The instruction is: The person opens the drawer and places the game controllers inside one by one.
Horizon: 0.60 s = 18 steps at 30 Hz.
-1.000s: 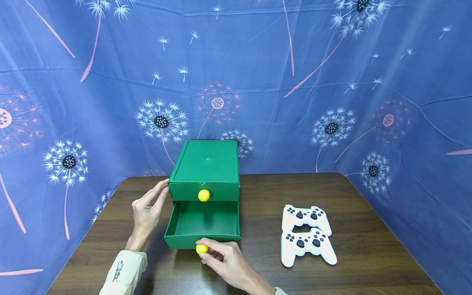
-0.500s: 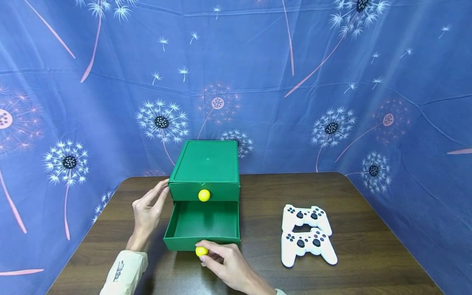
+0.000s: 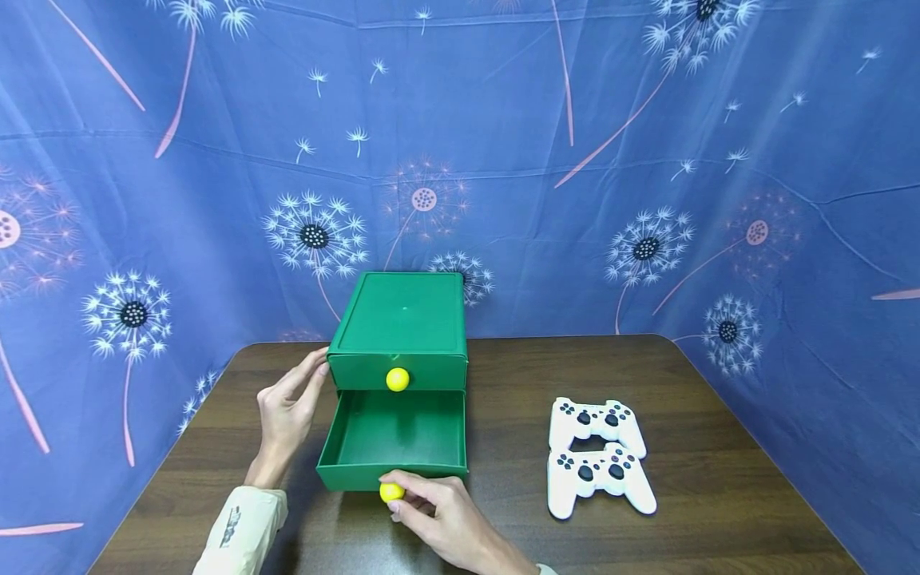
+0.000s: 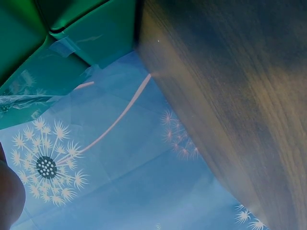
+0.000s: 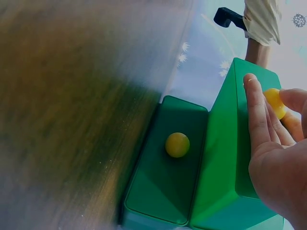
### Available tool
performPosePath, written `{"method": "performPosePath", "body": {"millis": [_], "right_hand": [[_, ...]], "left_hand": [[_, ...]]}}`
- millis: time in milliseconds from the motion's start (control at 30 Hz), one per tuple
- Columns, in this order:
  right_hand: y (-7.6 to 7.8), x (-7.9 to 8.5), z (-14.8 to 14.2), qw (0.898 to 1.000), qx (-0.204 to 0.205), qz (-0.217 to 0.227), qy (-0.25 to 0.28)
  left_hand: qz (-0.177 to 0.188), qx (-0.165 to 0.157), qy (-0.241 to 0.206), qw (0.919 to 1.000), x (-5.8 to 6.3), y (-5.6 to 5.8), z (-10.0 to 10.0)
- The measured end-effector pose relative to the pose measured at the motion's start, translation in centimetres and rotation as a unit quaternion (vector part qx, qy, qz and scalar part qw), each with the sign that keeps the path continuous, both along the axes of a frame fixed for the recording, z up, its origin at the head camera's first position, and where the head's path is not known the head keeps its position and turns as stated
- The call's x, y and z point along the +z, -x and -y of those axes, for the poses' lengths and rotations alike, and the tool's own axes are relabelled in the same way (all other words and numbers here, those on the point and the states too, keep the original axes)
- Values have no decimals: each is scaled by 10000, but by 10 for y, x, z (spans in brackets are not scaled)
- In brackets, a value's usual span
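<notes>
A green two-drawer cabinet (image 3: 406, 311) stands on the table. Its lower drawer (image 3: 402, 431) is pulled out, and the bare green inside shows. My right hand (image 3: 453, 515) pinches that drawer's round yellow knob (image 3: 391, 492) between thumb and fingers; the knob (image 5: 273, 103) also shows in the right wrist view. The upper drawer is closed, with its own yellow knob (image 3: 398, 379) untouched. My left hand (image 3: 285, 415) rests its extended fingers against the cabinet's left side, near the upper front corner. Those fingertips are partly hidden at the cabinet's edge.
Two white game controllers (image 3: 600, 459) lie one behind the other on the right of the brown wooden table (image 3: 719, 487). A blue dandelion-print cloth (image 3: 503, 200) hangs behind the table and along its sides.
The lower drawer has slid slightly further out toward me, with my right hand holding its knob. My left hand stays at the cabinet's side.
</notes>
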State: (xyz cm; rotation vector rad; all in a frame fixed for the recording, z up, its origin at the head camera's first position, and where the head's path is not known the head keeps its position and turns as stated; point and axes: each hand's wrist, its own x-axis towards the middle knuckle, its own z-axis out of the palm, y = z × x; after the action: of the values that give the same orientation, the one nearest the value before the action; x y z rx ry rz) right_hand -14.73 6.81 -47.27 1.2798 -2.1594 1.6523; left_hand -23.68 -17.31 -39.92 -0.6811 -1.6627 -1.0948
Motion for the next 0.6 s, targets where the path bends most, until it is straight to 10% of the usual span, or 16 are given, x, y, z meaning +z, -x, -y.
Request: {"method": "performPosePath", "body": {"millis": [600], "right_hand": [[-10,0,-9,9985,-387,-281,264]], "left_hand": [[-10,53,-23,10000,-5,4,3]]}}
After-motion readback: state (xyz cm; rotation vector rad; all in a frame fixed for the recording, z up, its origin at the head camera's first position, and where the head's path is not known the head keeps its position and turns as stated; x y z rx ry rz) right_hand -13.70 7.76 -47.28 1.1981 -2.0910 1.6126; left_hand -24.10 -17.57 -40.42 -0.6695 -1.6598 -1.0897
